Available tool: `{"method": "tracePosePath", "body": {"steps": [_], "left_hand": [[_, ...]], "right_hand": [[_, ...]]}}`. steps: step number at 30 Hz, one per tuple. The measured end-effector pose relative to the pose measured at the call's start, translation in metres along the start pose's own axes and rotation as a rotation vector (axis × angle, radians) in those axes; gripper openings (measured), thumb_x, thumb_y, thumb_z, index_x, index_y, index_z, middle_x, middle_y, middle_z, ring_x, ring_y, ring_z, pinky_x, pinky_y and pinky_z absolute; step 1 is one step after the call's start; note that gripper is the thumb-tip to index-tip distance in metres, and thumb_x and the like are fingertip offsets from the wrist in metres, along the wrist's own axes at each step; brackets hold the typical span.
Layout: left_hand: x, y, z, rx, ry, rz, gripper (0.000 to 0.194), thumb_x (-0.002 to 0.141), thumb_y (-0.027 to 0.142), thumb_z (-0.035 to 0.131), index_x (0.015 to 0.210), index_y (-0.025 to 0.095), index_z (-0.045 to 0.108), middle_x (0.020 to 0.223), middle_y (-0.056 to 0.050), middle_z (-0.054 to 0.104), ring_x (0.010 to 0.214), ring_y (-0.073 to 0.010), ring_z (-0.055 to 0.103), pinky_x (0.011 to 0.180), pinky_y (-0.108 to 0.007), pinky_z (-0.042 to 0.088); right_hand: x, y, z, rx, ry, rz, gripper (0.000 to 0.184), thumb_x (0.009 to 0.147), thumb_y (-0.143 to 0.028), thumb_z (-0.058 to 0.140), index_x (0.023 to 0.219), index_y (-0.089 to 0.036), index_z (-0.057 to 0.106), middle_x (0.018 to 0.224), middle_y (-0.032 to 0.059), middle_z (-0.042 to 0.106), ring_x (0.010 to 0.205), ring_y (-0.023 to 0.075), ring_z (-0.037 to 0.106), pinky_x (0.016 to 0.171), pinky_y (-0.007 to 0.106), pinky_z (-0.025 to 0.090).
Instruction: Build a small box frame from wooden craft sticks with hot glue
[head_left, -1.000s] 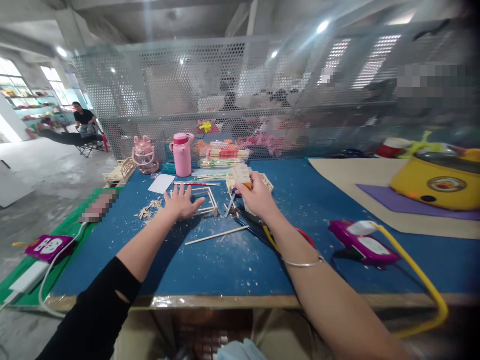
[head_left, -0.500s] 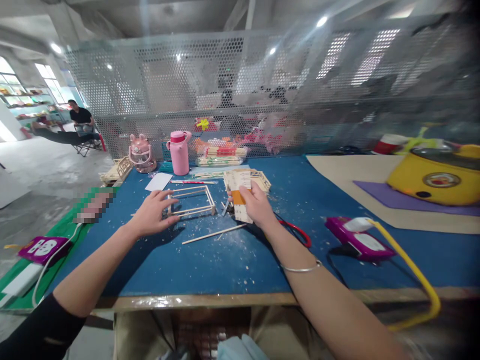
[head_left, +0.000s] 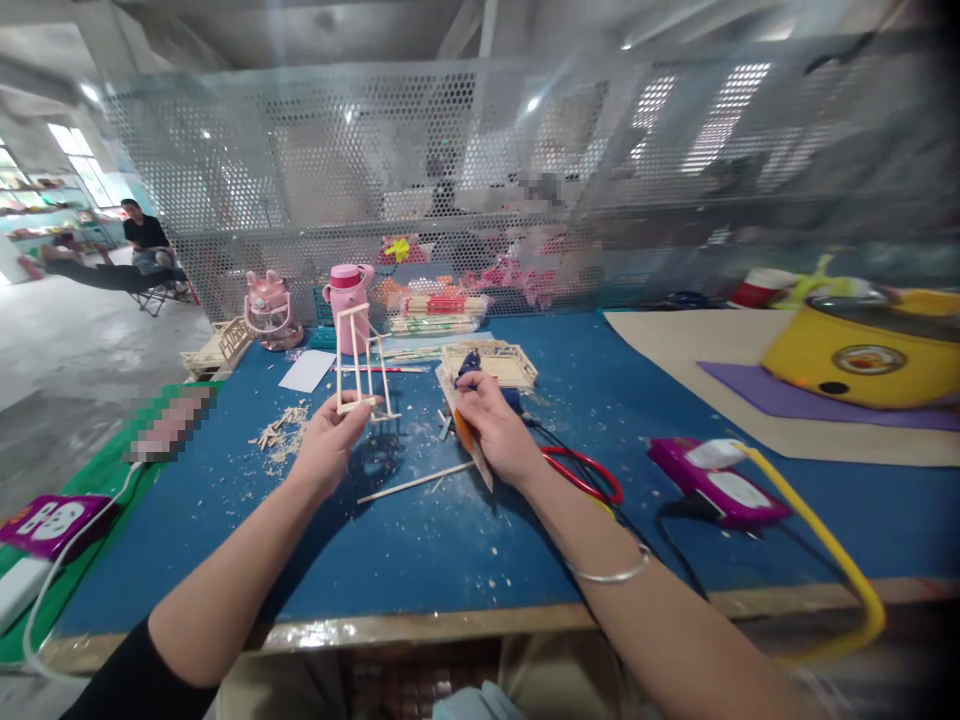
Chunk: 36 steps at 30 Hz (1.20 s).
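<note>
My left hand [head_left: 334,440] grips the lower end of a small box-shaped frame of thin wooden sticks [head_left: 360,370], tilted up above the table. My right hand [head_left: 495,425] is closed on a pale flat piece with an orange band [head_left: 469,435], now seen nearly edge-on. Just behind these fingers is a dark blue object [head_left: 512,398], partly hidden, its kind unclear. A loose wooden stick [head_left: 412,483] lies between my hands on the blue tabletop [head_left: 420,550]. Beyond my right hand rests a pale wooden stick assembly [head_left: 502,362].
Wood scraps [head_left: 281,435] lie left of my left hand. Behind stand a pink flask [head_left: 349,285] and a bottle [head_left: 272,312]. Rightward are red-handled pliers or similar [head_left: 589,470], a purple power strip [head_left: 716,485] and a yellow pot [head_left: 840,350]. A person [head_left: 146,235] sits far left.
My left hand has closed on the stick frame and lifted it off the table, tipping it upright and uncovering the scraps. My right hand has turned the flat piece edge-on.
</note>
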<state>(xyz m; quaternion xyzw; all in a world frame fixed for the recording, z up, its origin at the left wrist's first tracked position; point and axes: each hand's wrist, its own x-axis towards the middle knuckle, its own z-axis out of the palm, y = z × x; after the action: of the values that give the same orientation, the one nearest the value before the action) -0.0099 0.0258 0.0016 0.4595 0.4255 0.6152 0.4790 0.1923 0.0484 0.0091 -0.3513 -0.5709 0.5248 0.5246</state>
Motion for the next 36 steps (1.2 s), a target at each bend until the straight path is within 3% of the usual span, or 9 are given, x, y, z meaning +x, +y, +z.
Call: {"method": "tracePosePath", "body": {"steps": [4,8,11,16,21,26,29,33,36], "left_hand": [[-0.013,-0.006,0.009,-0.248,-0.045,-0.189,0.027,0.061,0.034,0.076,0.076,0.018,0.060,0.088,-0.003,0.068,0.078,-0.0121,0.059,0.071,-0.025,0.044],[-0.020,-0.008,0.011,-0.281,-0.124,-0.122,0.023,0.066,0.034,0.073,0.079,0.019,0.063,0.080,0.001,0.065,0.074,-0.0115,0.057,0.074,-0.025,0.043],[-0.021,-0.008,0.009,-0.279,-0.143,-0.067,0.022,0.071,0.036,0.070,0.084,0.019,0.065,0.079,0.001,0.064,0.076,-0.0120,0.056,0.077,-0.024,0.042],[-0.023,-0.010,0.005,-0.168,-0.157,-0.053,0.021,0.082,0.039,0.058,0.083,0.019,0.065,0.083,0.000,0.063,0.080,-0.0125,0.055,0.080,-0.023,0.041],[-0.030,-0.007,0.011,-0.059,-0.088,0.028,0.020,0.083,0.039,0.054,0.084,0.020,0.060,0.082,0.000,0.061,0.082,-0.0133,0.054,0.080,-0.024,0.041],[-0.041,-0.005,0.020,0.219,-0.019,0.151,0.016,0.085,0.034,0.051,0.080,0.019,0.054,0.072,0.001,0.055,0.067,-0.0122,0.050,0.067,-0.024,0.041],[-0.043,-0.007,0.020,0.364,0.040,0.248,0.014,0.085,0.032,0.050,0.081,0.019,0.053,0.074,0.000,0.056,0.069,-0.0139,0.052,0.068,-0.027,0.041],[-0.040,-0.006,0.015,0.575,0.117,0.452,0.013,0.085,0.030,0.051,0.077,0.021,0.054,0.078,-0.003,0.057,0.079,-0.0176,0.055,0.078,-0.031,0.040],[-0.038,-0.004,0.015,0.712,0.143,0.541,0.012,0.085,0.030,0.051,0.077,0.022,0.055,0.079,-0.003,0.060,0.084,-0.0200,0.055,0.084,-0.036,0.038]], "right_hand": [[-0.010,-0.005,0.021,-0.135,-0.138,-0.037,0.028,0.078,-0.046,0.053,0.083,-0.023,0.037,0.072,-0.0063,0.045,0.050,0.0066,0.035,0.045,0.020,0.030],[-0.014,-0.013,0.044,-0.428,-0.292,-0.128,0.041,0.063,-0.031,0.069,0.088,-0.023,0.037,0.073,-0.0063,0.043,0.059,0.0089,0.040,0.052,0.021,0.036],[-0.012,-0.010,0.053,-0.593,-0.275,-0.323,0.026,0.070,-0.022,0.062,0.088,-0.022,0.044,0.084,-0.0010,0.051,0.075,0.0134,0.049,0.068,0.027,0.044],[-0.014,0.009,0.048,-0.516,-0.189,-0.525,0.017,0.084,-0.020,0.049,0.100,-0.021,0.055,0.114,0.0085,0.057,0.103,0.0182,0.056,0.086,0.033,0.046],[-0.030,0.009,0.054,-0.500,-0.099,-0.485,0.027,0.089,-0.019,0.046,0.111,-0.023,0.060,0.109,0.0040,0.067,0.100,0.0166,0.062,0.086,0.030,0.049],[-0.038,0.007,0.067,-0.526,-0.030,-0.423,0.035,0.092,-0.020,0.041,0.124,-0.022,0.055,0.117,0.0045,0.065,0.104,0.0177,0.062,0.088,0.030,0.050],[-0.042,0.011,0.072,-0.527,0.004,-0.444,0.036,0.092,-0.020,0.039,0.125,-0.021,0.054,0.122,0.0054,0.062,0.106,0.0179,0.061,0.090,0.031,0.050],[-0.047,0.014,0.074,-0.541,-0.007,-0.450,0.033,0.093,-0.021,0.036,0.117,-0.023,0.059,0.119,0.0057,0.063,0.109,0.0195,0.059,0.092,0.034,0.048],[-0.047,0.013,0.073,-0.541,0.023,-0.386,0.030,0.094,-0.025,0.036,0.100,-0.024,0.065,0.105,0.0060,0.069,0.099,0.0201,0.063,0.085,0.034,0.052]]}}
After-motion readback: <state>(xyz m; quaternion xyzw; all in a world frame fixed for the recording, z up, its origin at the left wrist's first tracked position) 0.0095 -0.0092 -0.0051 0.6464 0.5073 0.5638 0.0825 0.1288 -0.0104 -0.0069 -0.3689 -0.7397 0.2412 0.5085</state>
